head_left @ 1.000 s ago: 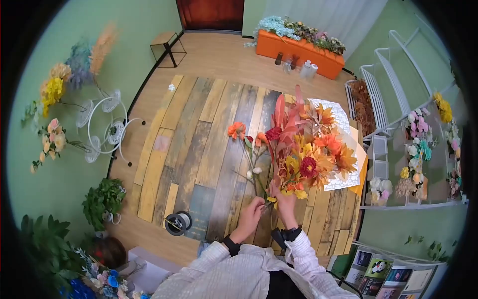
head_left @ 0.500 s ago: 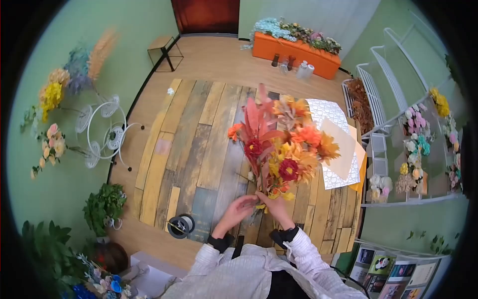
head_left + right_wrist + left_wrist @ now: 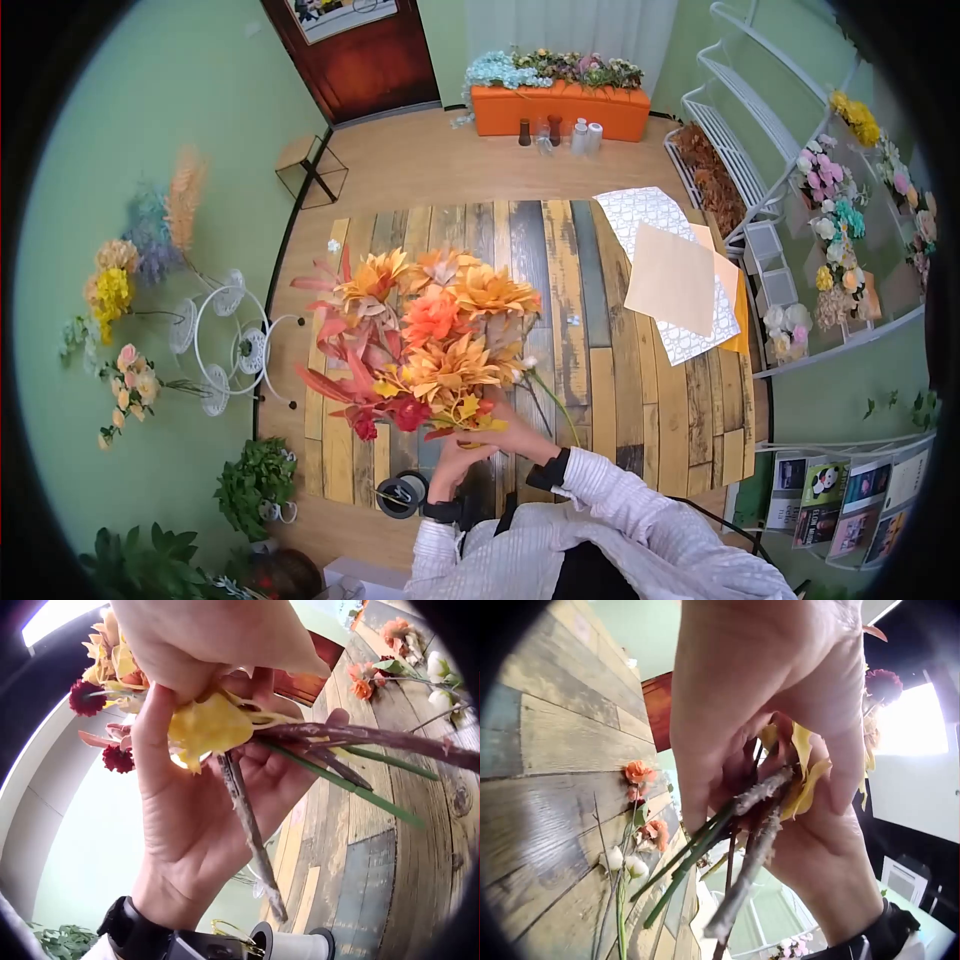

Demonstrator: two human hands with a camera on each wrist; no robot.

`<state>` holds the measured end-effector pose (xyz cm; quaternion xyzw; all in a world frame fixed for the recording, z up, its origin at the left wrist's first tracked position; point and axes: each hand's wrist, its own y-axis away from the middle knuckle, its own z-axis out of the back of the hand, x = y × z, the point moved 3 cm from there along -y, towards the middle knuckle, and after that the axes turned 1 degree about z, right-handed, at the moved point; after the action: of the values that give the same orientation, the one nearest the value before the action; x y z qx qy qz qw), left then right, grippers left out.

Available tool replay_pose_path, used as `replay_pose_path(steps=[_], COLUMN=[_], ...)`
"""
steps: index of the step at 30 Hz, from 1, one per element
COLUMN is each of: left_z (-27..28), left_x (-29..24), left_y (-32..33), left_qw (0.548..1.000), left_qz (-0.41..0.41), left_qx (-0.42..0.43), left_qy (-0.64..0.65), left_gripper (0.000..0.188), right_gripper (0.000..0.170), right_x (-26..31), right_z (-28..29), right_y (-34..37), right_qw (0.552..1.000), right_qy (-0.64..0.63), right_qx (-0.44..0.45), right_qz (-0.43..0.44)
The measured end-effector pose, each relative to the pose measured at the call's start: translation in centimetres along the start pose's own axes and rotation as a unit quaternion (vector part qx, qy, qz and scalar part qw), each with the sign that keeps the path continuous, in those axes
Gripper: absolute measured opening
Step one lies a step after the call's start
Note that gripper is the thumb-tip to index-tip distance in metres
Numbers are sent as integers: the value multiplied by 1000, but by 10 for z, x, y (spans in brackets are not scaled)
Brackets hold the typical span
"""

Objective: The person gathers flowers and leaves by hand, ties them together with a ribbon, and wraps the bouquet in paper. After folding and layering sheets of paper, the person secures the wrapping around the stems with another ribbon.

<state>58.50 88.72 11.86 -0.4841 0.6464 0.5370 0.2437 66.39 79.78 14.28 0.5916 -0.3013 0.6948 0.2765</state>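
Observation:
A bouquet [image 3: 440, 330] of orange, rust and red artificial flowers and leaves is held over the table, leaning left. My right hand [image 3: 515, 437] grips its stems just below the blooms. Close beside it, my left hand [image 3: 460, 467] holds the same stems from the near side, its thumb and fingers around them in the left wrist view. Cut ends of brown twigs [image 3: 742, 889] and green stems [image 3: 671, 881] stick out below the hands. A yellow leaf [image 3: 210, 729] lies between the two hands in the right wrist view.
Loose orange flowers [image 3: 641, 774] and white buds [image 3: 636, 866] lie on the plank table [image 3: 625, 420]. A wire spool [image 3: 402, 494] stands near its front edge. Patterned paper [image 3: 700, 335] and a beige sheet [image 3: 672, 278] lie at the right. White shelves with flowers [image 3: 832, 240] stand beyond.
Both hands have carried the bouquet to the left and turned it, so the blooms now face up and left. The head view has shifted, and the papers on the right are uncovered.

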Motion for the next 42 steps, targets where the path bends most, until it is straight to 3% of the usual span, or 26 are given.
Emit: replay_pose_path(steps=[1,2,3,4,5,7,11,14,15,16,17,19,20,22,26,28,32,34,35,37,38,40,41,42], left_z=[4,5,5,5,5,2,-7,-15,-22,-26,-24,-26,-27,-28,-31,-35,-22,-16,-14,-9,-10,-4,-2,4], left_x=[6,13,19,24,31,46,49,44,26,16,16,18,20,25,18,6,26,36,40,37,36,24,20,24], left_y=[0,0,-1,-1,-1,-1,2,0,2,3,2,-2,-3,-4,-1,5,2,1,0,1,2,4,3,5], left_qw=[1000,1000,999,995,995,981,968,942,958,971,971,948,948,965,981,988,971,971,971,984,983,978,973,972], left_qz=[1,1,-18,-37,-37,34,66,23,28,33,32,66,65,59,27,-22,20,39,38,0,0,-38,-84,-83], left_qx=[-6,-8,-10,-14,-17,-31,-76,-81,-65,-49,-50,80,80,36,-3,4,65,40,40,-76,-76,-171,-185,-190], left_qy=[-1,2,47,92,95,188,229,325,279,233,234,300,300,253,193,151,228,231,232,162,165,114,108,112], left_gripper=[38,38,39,40,40,38,37,28,21,15,15,8,8,6,8,10,11,13,13,9,9,10,10,10], right_gripper=[43,43,42,41,41,45,40,36,37,38,38,39,39,30,31,36,38,35,35,40,40,45,44,44], right_x=[18,11,4,-3,-8,10,-21,-20,8,21,15,-5,-14,-10,0,4,-15,-5,-1,5,-2,-33,-52,-64], right_z=[4,0,-6,-9,-8,-6,-7,-1,8,12,11,6,3,0,6,7,-4,-6,-5,-4,-4,3,11,18], right_y=[-1,1,3,4,8,10,9,6,5,9,8,9,9,-2,-3,4,9,3,3,5,7,8,3,11], right_qw=[990,990,999,978,978,938,957,983,948,883,883,874,874,960,957,858,833,920,920,881,881,960,985,984], right_qy=[124,125,-38,-199,-199,-295,-253,-161,-183,-197,-196,-222,-222,-207,-204,-151,-229,-223,-222,-236,-234,-150,-91,-91], right_qx=[10,14,-16,-46,-41,46,35,-5,53,109,111,144,145,67,72,214,281,185,186,199,200,71,79,85], right_qz=[71,71,18,-37,-39,-174,-141,-88,-254,-412,-411,-408,-408,-175,-191,-442,-418,-265,-265,-359,-360,-225,-127,-130])
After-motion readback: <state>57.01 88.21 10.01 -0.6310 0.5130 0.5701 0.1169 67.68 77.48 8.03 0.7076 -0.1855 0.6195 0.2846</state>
